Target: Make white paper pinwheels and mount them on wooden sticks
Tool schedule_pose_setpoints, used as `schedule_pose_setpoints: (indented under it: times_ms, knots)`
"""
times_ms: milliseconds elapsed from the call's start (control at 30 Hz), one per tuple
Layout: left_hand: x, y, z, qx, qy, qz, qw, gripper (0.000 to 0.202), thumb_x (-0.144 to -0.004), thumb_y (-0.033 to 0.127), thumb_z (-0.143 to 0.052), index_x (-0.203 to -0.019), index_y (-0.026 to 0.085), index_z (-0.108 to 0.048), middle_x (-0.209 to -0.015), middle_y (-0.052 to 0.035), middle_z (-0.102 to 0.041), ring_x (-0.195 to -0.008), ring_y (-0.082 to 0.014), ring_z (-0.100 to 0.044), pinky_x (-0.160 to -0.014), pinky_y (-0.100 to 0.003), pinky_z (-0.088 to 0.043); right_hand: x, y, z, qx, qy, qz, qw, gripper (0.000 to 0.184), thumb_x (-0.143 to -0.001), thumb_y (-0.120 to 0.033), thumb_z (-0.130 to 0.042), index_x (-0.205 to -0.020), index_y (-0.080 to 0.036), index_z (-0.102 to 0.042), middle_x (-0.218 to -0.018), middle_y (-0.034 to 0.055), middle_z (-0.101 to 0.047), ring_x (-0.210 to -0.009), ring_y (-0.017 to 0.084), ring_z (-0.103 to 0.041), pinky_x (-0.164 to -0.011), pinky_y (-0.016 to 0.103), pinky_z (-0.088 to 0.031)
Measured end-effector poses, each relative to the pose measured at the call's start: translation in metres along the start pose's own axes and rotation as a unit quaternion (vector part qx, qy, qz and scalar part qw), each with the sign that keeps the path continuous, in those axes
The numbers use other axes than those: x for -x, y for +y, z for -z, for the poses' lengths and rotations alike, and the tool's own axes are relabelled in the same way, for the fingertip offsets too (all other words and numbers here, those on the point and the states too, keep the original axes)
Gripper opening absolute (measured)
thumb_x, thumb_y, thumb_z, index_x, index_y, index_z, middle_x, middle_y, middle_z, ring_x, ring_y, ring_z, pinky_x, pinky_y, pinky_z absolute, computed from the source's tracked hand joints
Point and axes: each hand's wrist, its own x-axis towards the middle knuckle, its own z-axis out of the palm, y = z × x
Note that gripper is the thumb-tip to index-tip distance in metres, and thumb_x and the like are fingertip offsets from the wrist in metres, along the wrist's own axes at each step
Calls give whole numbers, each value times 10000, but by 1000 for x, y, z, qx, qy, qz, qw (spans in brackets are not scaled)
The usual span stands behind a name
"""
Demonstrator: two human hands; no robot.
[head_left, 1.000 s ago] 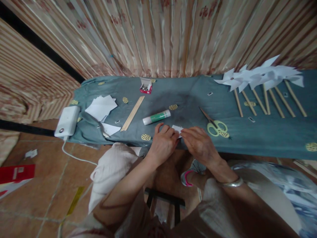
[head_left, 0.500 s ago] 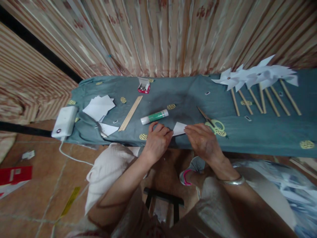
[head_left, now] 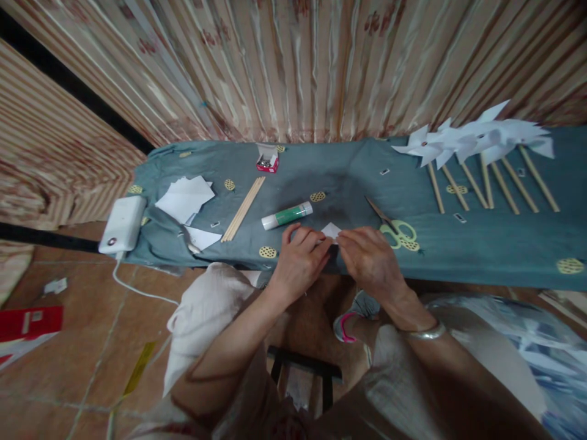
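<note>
Where fingers (head_left: 352, 237) nearly meet, paper (head_left: 331, 230) juts beyond.

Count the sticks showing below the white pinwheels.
7, left to right on the cloth: first stick, second stick, third stick, fourth stick, fifth stick, sixth stick, seventh stick. The overlapping pinwheels could hide more.

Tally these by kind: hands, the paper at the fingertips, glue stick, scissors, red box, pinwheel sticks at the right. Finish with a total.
Left hand and right hand: 2
Paper: 1
Glue stick: 1
Scissors: 1
Red box: 1
Pinwheel sticks: 7
Total: 13
</note>
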Motion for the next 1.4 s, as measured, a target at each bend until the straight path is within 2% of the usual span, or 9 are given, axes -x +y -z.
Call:
schedule_pose_setpoints:
  times_ms: [433, 700, 867, 933, 1000, 1100, 1167, 1267, 1400]
  knots:
    - [-5, -5, 0, 4, -6, 12, 1000, 217, -936, 225, -513, -813, 208, -692, -802, -13, -664, -890, -175, -528, -1018, -426, -334, 0, -4, 3, -9, -9, 12, 1000, 209, -918, -132, -491, -960, -163, -693, -991, 81, -734, -896, 240, -594, -784, 389, -463]
    - [-3, -15, 7, -2, -2, 36, 999, 243, -927, 221, -509, -753, 209, -677, -787, -25, -664, -853, -186, -520, -939, -420, -377, 6, 15, 5, 4, 53, -9, 999, 190, -931, -188, -504, -920, -193, -694, -976, 57, -748, -888, 222, -624, -785, 363, -489]
    - [1, -21, 6, 149, 31, 141, 978, 193, -885, 235, -555, -747, 201, -686, -804, -39, -679, -867, -203, -558, -896, -410, -409, 4, 19, 9, -7, 73, -26, 997, 175, -913, -180, -529, -951, -176, -699, -985, 84, -747, -898, 241, -632, -802, 396, -499]
    - [2, -17, 3, 318, 37, 238, 917, 190, -878, 312, -561, -836, 186, -697, -839, -50, -686, -831, -200, -595, -804, -363, -456, 1, 18, 12, -13, 87, -34, 995, 170, -908, -181, -539, -974, -181, -697, -1000, 85, -742, -915, 242, -631, -816, 400, -501]
    - [1, -10, 0, 518, 20, 357, 777, 308, -886, 429, -528, -958, 167, -673, -843, -56, -697, -699, -178, -621, -660, -310, -475, -2, 16, 13, -21, 99, -35, 994, 171, -908, -175, -542, -995, -192, -689, -1022, 82, -735, -939, 235, -626, -836, 394, -504]
    - [-2, 2, -2, 715, -35, 434, 547, 421, -902, 510, -481, -1085, 150, -601, -929, -108, -724, -716, -189, -682, -653, -289, -500, -6, 9, 14, -28, 107, -14, 994, 177, -908, -154, -539, -1016, -186, -676, -1067, 95, -719, -978, 228, -611, -862, 383, -505]
    - [-4, 7, 0, 776, -53, 443, 446, 457, -942, 518, -394, -1121, 140, -578, -955, -141, -729, -788, -207, -708, -705, -294, -516, -7, 4, 14, -27, 109, 5, 994, 179, -906, -142, -538, -1020, -172, -672, -1092, 114, -709, -997, 233, -599, -864, 383, -505]
    - [-8, 9, 3, 810, -54, 448, 374, 501, -986, 481, -275, -1146, 113, -575, -960, -163, -733, -837, -216, -718, -748, -291, -521, -7, -1, 13, -26, 97, 24, 995, 185, -900, -129, -541, -1029, -152, -672, -1136, 135, -694, -1018, 249, -585, -862, 400, -504]
    - [-8, 8, 3, 823, -48, 455, 336, 499, -997, 427, -271, -1202, 75, -558, -961, -178, -733, -851, -223, -719, -767, -294, -518, -5, -3, 12, -29, 84, 28, 996, 209, -896, -127, -543, -1059, -136, -672, -1191, 152, -668, -1065, 266, -570, -887, 423, -491]
